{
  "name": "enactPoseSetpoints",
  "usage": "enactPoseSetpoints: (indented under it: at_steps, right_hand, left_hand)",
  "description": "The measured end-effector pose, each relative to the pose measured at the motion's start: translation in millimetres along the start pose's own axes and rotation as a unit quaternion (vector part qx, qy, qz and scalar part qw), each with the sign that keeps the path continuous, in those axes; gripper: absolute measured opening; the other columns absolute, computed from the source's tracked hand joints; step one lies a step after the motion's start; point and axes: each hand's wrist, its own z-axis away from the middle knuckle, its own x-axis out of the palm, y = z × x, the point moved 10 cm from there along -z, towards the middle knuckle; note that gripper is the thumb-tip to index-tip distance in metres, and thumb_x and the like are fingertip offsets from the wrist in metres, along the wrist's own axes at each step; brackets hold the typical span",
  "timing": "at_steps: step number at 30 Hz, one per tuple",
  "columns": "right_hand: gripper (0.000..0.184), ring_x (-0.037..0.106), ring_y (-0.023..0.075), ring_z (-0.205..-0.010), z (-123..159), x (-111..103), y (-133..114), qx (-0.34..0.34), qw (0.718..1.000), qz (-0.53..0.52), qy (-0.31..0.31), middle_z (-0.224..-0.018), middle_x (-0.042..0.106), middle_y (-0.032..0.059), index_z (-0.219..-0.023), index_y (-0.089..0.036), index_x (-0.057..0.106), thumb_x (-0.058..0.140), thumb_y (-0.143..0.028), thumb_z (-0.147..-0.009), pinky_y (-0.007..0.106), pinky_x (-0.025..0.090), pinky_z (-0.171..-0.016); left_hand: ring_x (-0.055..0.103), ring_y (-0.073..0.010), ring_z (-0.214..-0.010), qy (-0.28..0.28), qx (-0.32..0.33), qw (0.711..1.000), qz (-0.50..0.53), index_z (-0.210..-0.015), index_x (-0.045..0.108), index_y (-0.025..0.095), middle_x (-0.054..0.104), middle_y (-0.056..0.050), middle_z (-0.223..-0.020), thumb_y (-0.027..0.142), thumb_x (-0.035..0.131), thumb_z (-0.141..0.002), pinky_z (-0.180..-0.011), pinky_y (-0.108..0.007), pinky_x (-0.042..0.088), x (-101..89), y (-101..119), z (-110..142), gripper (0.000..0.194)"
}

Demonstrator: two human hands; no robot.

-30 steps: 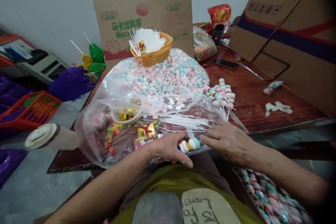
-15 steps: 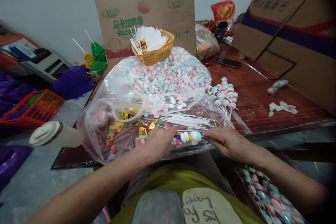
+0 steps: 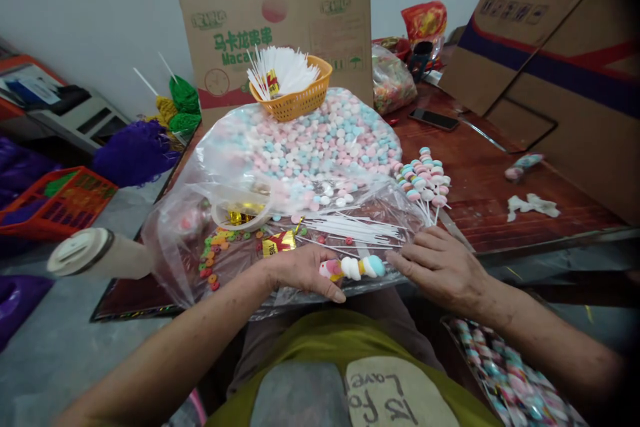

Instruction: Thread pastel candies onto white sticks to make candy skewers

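A short marshmallow skewer [image 3: 354, 268] lies nearly level between my hands, with white and light-blue twisted pieces, yellow bits and a pink-and-white piece at its left end. My left hand [image 3: 303, 272] is wrapped round that left end, its thumb stretched along the near side; its other fingers are mostly hidden. At the blue end, my right hand [image 3: 443, 268] pinches the stick between thumb and fingers. Just behind lie loose white sticks [image 3: 357, 230], a gold wrapper [image 3: 280, 243] and small coloured rings [image 3: 213, 257] on clear plastic.
A big clear bag of pastel candies [image 3: 325, 140] fills the middle, with an orange basket [image 3: 300, 105] of white sticks on it. Finished skewers [image 3: 425, 180] lie right. A lidded cup [image 3: 100, 253] stands left; a box of wrapped skewers [image 3: 510, 373] is low right.
My left hand has shifted slightly, its thumb now extended and more of the skewer's pink end showing. My right hand has turned, with its back and spread knuckles more visible.
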Motion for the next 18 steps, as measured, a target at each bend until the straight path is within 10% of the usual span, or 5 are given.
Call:
enactPoseSetpoints:
  at_steps: [18]
  right_hand:
    - [0.020,0.043,0.0142,-0.060,-10.5,-12.2,-35.5,-0.034,0.999,0.016,-0.008,-0.065,0.057,0.0029,-0.094,-0.013,0.058,0.040,-0.010,-0.086,0.032,0.026,-0.059]
  left_hand:
    - [0.053,-0.0145,-0.065,0.087,0.044,0.962,-0.255,-0.087,0.063,0.020,0.060,0.003,-0.072,0.046,0.071,-0.059,-0.054,-0.020,0.036,4.2,30.1,-3.0,0.039]
